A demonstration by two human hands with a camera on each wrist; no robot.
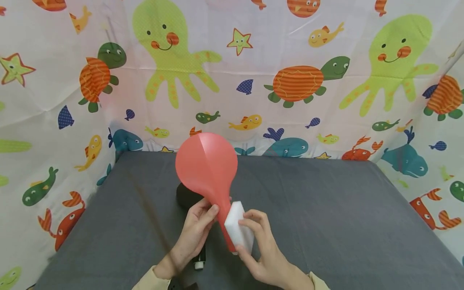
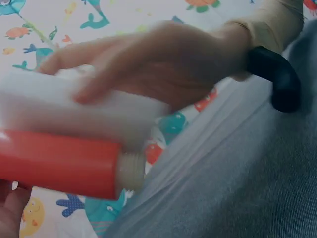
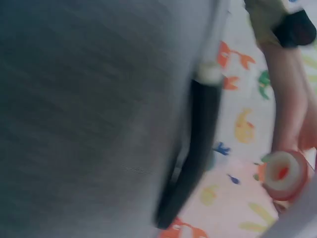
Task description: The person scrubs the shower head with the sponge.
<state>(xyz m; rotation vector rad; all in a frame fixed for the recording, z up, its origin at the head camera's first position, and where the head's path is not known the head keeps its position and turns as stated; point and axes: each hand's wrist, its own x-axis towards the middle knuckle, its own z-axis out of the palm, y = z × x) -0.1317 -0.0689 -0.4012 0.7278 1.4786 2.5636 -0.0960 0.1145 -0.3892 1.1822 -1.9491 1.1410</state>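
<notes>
A red paddle (image 1: 206, 161) with a round head and tapering neck is held up over the table, head away from me. My left hand (image 1: 193, 227) grips it at the neck, thumb on top. In my right hand (image 1: 266, 249) a white sponge block (image 1: 241, 231) is pinched between thumb and fingers, lying along the right side of the red handle. The left wrist view shows the sponge right beside the handle, blurred, and the handle's pale ridged end (image 2: 131, 171). That end appears round and hollow in the right wrist view.
On the grey table (image 1: 326, 209), beneath the red paddle and left hand, lies a black paddle-like thing (image 1: 187, 196), partly hidden, its dark handle (image 3: 204, 114) ending in white. A blurred brown strip (image 1: 154, 217) crosses the left side. Sea-animal cloth (image 1: 235, 88) walls the back and sides.
</notes>
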